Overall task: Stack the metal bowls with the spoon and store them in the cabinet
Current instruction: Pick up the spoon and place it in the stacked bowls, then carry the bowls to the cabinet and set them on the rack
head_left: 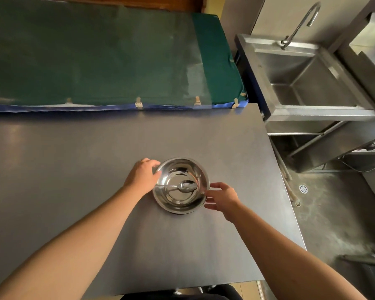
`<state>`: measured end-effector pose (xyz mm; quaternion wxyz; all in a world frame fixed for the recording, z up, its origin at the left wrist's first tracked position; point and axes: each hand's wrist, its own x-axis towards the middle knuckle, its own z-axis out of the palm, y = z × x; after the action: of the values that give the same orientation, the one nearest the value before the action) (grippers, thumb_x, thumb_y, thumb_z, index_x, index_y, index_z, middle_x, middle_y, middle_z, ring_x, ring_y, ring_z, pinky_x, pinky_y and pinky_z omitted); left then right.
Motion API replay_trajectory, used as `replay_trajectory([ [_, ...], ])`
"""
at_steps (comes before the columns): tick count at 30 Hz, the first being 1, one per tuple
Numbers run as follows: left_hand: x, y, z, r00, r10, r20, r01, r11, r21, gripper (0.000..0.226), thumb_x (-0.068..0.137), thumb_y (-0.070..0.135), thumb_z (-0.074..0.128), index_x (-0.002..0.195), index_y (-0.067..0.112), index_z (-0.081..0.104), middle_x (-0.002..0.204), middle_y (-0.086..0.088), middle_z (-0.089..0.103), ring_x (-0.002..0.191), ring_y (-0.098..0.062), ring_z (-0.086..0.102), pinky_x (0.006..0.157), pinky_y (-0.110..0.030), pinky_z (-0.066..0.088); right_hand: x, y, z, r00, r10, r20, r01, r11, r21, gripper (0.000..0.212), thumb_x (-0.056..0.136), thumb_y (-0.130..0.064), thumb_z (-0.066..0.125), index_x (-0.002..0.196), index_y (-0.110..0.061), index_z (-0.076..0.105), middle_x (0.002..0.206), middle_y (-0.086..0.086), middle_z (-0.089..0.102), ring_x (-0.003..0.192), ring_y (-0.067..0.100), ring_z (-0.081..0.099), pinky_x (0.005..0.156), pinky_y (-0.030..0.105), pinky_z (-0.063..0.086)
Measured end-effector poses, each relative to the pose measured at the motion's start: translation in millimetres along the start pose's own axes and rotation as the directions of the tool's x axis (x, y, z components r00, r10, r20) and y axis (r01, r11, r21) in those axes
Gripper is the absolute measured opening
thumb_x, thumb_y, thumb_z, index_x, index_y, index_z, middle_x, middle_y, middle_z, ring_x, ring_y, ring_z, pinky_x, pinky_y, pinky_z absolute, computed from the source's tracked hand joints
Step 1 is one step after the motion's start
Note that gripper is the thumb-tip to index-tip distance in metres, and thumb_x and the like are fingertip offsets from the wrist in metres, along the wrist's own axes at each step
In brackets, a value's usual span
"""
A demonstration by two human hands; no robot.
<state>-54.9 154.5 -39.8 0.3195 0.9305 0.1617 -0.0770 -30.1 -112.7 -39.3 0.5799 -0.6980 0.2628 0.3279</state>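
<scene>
Shiny metal bowls point(178, 204) sit nested as one stack on the grey table point(74, 169), a little right of centre. A metal spoon point(183, 186) lies inside the top bowl, its handle pointing left over the rim. My left hand point(142, 176) touches the left rim with curled fingers. My right hand point(221, 197) touches the right rim with fingers spread. How many bowls make up the stack is hard to tell. No cabinet is in view.
A green padded mat with a blue edge point(108, 59) lies behind the table. A steel sink point(307, 83) with a tap point(299, 24) stands to the right, with steel shelving beyond it. The floor with a drain point(303, 188) drops off at the table's right edge.
</scene>
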Motion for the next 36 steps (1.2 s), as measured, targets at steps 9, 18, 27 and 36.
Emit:
replay_trajectory([
  [9, 34.9, -7.7, -7.0, 0.948, -0.183, 0.261, 0.238, 0.951, -0.197, 0.042, 0.089, 0.014, 0.062, 0.131, 0.016, 0.065, 0.129, -0.004, 0.069, 0.115, -0.019, 0.064, 0.094, -0.024, 0.043, -19.0, 20.0, 16.9, 0.998, 0.058, -0.013, -0.055, 0.988, 0.145, 0.049, 0.083, 0.011, 0.069, 0.125, -0.009, 0.055, 0.109, 0.029, 0.072, 0.09, 0.033, 0.074, 0.071, 0.041, 0.064],
  [18, 30.7, 0.2, -9.9, 0.915, -0.204, 0.347, 0.321, 0.89, -0.324, 0.034, 0.087, 0.004, 0.062, 0.117, 0.016, 0.074, 0.104, -0.002, 0.072, 0.088, -0.018, 0.067, 0.071, -0.034, 0.06, -29.3, 28.9, 12.2, 0.997, 0.048, -0.062, -0.034, 0.975, 0.219, 0.047, 0.082, 0.016, 0.062, 0.123, -0.007, 0.057, 0.101, 0.028, 0.072, 0.079, 0.03, 0.071, 0.08, 0.047, 0.063],
  [27, -1.6, 78.9, -12.2, 0.905, -0.087, 0.416, 0.308, 0.809, -0.5, 0.028, 0.089, -0.003, 0.067, 0.115, 0.008, 0.071, 0.101, -0.007, 0.075, 0.087, -0.024, 0.074, 0.074, -0.036, 0.061, -74.0, 16.3, -66.4, 0.99, -0.112, -0.085, 0.133, 0.943, 0.306, 0.039, 0.084, 0.015, 0.061, 0.117, -0.007, 0.061, 0.086, 0.02, 0.076, 0.074, 0.029, 0.075, 0.066, 0.037, 0.063],
  [36, -99.2, 254.8, 46.1, 0.873, 0.128, 0.47, 0.159, 0.837, -0.524, 0.02, 0.091, -0.001, 0.066, 0.108, 0.008, 0.07, 0.096, -0.013, 0.078, 0.08, -0.023, 0.076, 0.063, -0.03, 0.061, -182.6, 62.1, -244.9, 0.929, -0.269, -0.255, 0.358, 0.829, 0.43, 0.032, 0.084, 0.016, 0.061, 0.11, -0.002, 0.07, 0.085, 0.014, 0.079, 0.068, 0.023, 0.075, 0.06, 0.029, 0.061],
])
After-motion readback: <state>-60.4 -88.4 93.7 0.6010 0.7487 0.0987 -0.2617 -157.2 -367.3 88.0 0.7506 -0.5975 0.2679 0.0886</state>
